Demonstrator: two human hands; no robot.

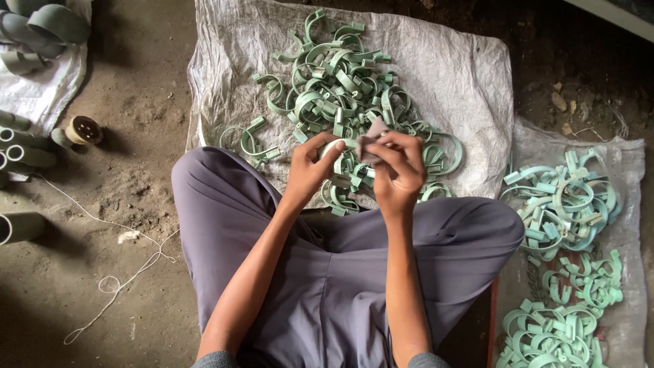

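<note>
Hands meet above the sack: left hand [310,165] grips a pale green curved plastic clamp [335,146], right hand [397,167] pinches a small grey abrasive scrap [372,136] against it.

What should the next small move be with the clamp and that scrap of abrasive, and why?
Probably draw the grey abrasive scrap, pinched in the right hand, along the green clamp that the left hand grips. Scrap and clamp already meet above the unsorted pile, so a rubbing stroke looks like the natural follow-on.

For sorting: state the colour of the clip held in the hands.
Pale green clip, best in the head view.
</note>
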